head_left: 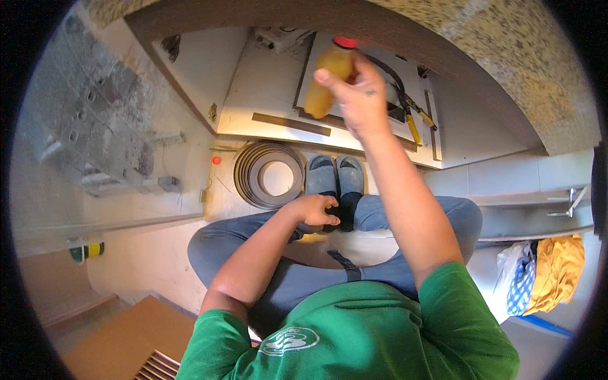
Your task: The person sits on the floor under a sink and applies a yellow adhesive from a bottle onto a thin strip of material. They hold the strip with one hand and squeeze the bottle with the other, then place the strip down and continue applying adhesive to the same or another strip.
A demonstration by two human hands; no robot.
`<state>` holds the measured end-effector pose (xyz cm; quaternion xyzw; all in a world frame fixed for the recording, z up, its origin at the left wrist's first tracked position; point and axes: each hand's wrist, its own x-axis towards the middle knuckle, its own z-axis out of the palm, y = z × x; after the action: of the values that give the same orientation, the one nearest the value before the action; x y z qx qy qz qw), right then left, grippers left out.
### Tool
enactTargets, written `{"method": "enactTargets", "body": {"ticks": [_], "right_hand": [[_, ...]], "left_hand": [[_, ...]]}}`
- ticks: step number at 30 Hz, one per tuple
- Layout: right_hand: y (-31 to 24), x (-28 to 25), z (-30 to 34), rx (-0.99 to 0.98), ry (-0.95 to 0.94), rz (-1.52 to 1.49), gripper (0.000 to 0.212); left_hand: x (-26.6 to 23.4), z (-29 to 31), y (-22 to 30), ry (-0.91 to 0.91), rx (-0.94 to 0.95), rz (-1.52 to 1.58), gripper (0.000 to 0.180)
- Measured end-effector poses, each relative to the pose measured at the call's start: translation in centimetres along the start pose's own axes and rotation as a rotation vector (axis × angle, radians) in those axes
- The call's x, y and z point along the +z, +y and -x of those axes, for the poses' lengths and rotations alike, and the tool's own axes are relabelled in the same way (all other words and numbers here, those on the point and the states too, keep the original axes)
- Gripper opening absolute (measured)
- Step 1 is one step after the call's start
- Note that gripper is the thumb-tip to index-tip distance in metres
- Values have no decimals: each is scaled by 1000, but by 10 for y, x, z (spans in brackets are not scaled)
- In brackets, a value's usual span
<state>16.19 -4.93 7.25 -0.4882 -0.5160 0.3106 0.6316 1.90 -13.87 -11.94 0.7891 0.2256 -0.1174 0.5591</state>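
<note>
My right hand (362, 95) is wrapped round a clear bottle (326, 85) of yellowish liquid with a red cap. I hold it up, slightly tilted, in front of the open cabinet under the counter. My left hand (315, 211) hangs in front of my knees with its fingers apart and slightly curled, holding nothing. Below it my feet in grey slide sandals (321, 175) stand together on the floor. Beside them lies a coiled roll of brown edging strip (246, 174).
Inside the cabinet lie pliers with yellow handles (413, 126) and a panel with a dark edge (291, 123). A granite countertop (506, 50) overhangs it. On the left stands an open cabinet door (139, 114). A small red cap (216, 161) is on the floor; orange cloth (557, 272) lies at the right.
</note>
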Motion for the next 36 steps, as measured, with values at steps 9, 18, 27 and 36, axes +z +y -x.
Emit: {"method": "enactTargets", "body": {"ticks": [9, 18, 27, 36], "right_hand": [[-9, -99, 13, -2, 203, 114, 41], [-7, -208, 96, 173, 238, 51, 42], [4, -221, 177, 546, 151, -577, 36], [22, -244, 163, 1176, -428, -201, 52]], "left_hand": [[-1, 0, -2, -23, -93, 41, 79], [-5, 4, -2, 310, -72, 427, 43], [-2, 8, 54, 582, 93, 629, 39], [35, 30, 53, 472, -137, 425, 40]]}}
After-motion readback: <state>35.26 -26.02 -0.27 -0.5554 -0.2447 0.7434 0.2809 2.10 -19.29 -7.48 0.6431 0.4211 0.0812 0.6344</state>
